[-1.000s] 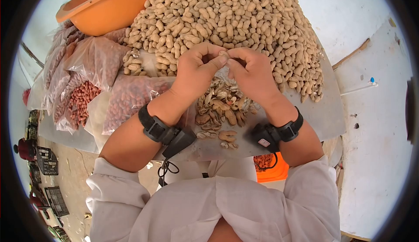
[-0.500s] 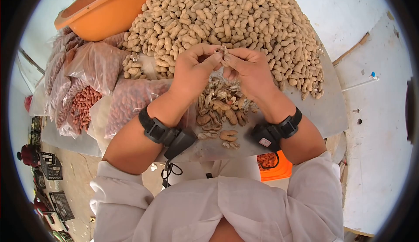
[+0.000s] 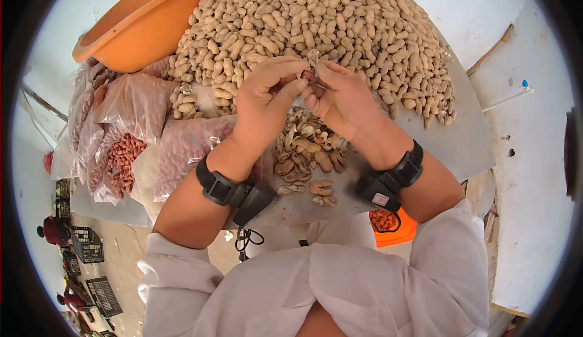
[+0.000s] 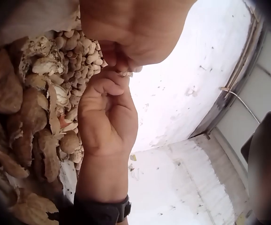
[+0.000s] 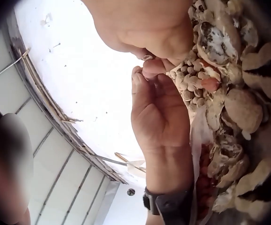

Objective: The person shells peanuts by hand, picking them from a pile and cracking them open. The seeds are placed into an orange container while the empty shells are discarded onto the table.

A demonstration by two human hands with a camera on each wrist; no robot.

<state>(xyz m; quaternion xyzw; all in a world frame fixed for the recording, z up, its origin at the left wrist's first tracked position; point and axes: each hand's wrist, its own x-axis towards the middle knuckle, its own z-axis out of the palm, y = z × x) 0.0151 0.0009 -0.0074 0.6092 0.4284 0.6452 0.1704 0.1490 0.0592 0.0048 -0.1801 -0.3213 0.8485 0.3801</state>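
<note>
Over the near edge of the peanut heap, both hands meet fingertip to fingertip around one cracked peanut. Its pale broken shell (image 3: pixel 313 57) sticks up between the fingers, pinched by the right hand (image 3: pixel 343 100). Lower down, a dark reddish kernel (image 3: pixel 308 76) shows at the thumb tip of the left hand (image 3: pixel 264 97), whose thumb and index finger pinch the peanut. In the left wrist view the right hand (image 4: pixel 107 117) is curled below the left. The right wrist view has the left hand (image 5: pixel 161 117) bent toward the right fingertips. Fingers hide most of the peanut.
A large heap of unshelled peanuts (image 3: pixel 340 21) covers the table's far side. Empty shells (image 3: pixel 310 142) lie below the hands. Plastic bags of red kernels (image 3: pixel 130 103) and an orange basin (image 3: pixel 146 27) stand at left. An orange container (image 3: pixel 398 234) sits beneath the table edge.
The peanut has been split: its shell now stands up from the fingertips and a reddish kernel shows. The right hand has turned its palm side more into view.
</note>
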